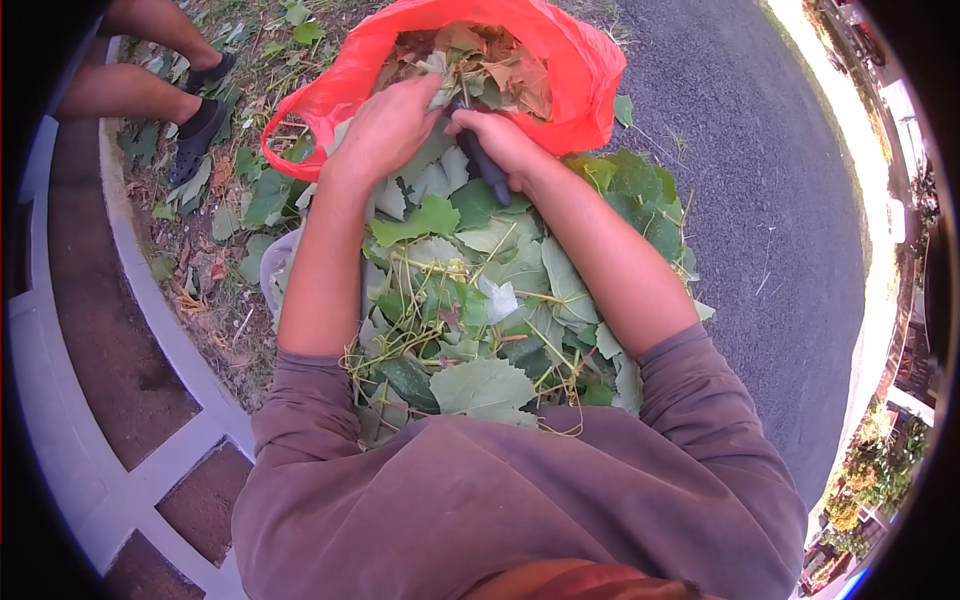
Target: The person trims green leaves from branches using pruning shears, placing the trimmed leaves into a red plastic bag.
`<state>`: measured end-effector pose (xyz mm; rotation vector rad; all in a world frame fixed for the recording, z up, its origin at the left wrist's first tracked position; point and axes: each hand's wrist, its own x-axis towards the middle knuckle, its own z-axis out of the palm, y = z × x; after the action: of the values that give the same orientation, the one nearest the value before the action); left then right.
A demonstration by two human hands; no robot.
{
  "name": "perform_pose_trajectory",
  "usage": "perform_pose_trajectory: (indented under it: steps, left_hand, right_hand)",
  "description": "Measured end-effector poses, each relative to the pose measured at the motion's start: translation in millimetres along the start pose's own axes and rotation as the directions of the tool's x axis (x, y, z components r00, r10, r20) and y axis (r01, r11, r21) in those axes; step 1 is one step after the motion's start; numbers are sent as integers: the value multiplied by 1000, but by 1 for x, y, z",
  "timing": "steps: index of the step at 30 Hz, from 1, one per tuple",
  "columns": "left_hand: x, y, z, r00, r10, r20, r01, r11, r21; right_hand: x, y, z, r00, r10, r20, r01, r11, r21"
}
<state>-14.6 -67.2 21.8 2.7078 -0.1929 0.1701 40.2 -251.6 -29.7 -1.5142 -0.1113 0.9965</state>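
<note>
Over the mouth of a red plastic bag (580,75), my left hand (395,125) is closed on a leaf stem, its pale leaves (437,63) showing past the fingertips. My right hand (497,143) grips dark-handled pruning shears (485,170); their blades are hidden among the leaves by my left fingers. Cut leaves, some brownish, fill the bag (515,75). Below my hands, between my forearms, lies a heap of green vine leaves (485,385) with thin curling tendrils.
Part of a pale container rim (272,265) shows left of the heap. Another person's legs and dark clogs (203,130) are at upper left, on leaf-strewn ground. A pale concrete kerb (165,310) runs along the left, and grey asphalt (765,270) lies on the right.
</note>
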Motion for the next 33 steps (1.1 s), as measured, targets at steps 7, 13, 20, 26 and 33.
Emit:
perform_pose_trajectory:
  steps: [7, 13, 20, 26, 33]
  left_hand:
    - [-1, -5, -4, 994, -28, 101, 33, 998, -48]
    - [2, -9, -2, 995, -55, 78, 59, 996, -61]
    - [0, -33, 4, 994, -18, 107, 44, 968, -248]
    - [-3, -33, -12, 964, 15, 265, 87, 926, -368]
    - [-7, -29, -23, 909, -19, 416, 173, 926, -335]
  right_hand:
    - [2, 3, 5, 996, -90, -26, 84, 982, -168]
    - [6, 2, 3, 989, -117, -93, 90, 963, -253]
    - [-2, 1, 14, 989, -143, -25, 143, 990, 1]
    - [-4, 7, 9, 989, -37, 143, 23, 995, 99]
    - [1, 10, 11, 984, -23, 178, 25, 1000, -9]
